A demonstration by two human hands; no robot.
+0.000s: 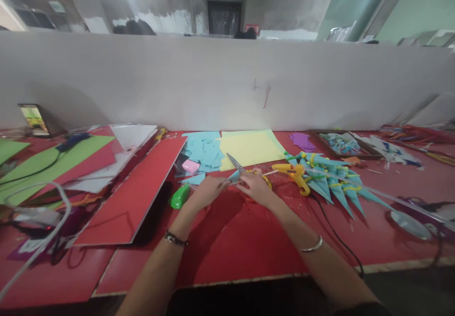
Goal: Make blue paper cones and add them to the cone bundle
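Note:
Between my two hands is a small folded piece of blue paper [234, 177]. My left hand [212, 188] pinches its left side, and my right hand [255, 186] has its fingers closed on the right side. Scissors [234, 161] with yellow handles lie just behind and beside my right hand, blades pointing away to the left. A yellow glue gun [293, 175] rests to the right of my right hand. Behind my left hand are a pile of blue paper pieces [204, 151], a pink block [191, 166] and a green object [180, 196]. Yellow paper [250, 146] lies behind the scissors.
A red board [133, 197] leans at the left, near green sheets [53, 166] and cables. On the right are a blue folded-paper piece with yellow trim [330, 183], purple paper [302, 142] and a tray of scraps [314, 135]. A white partition [177, 83] stands behind.

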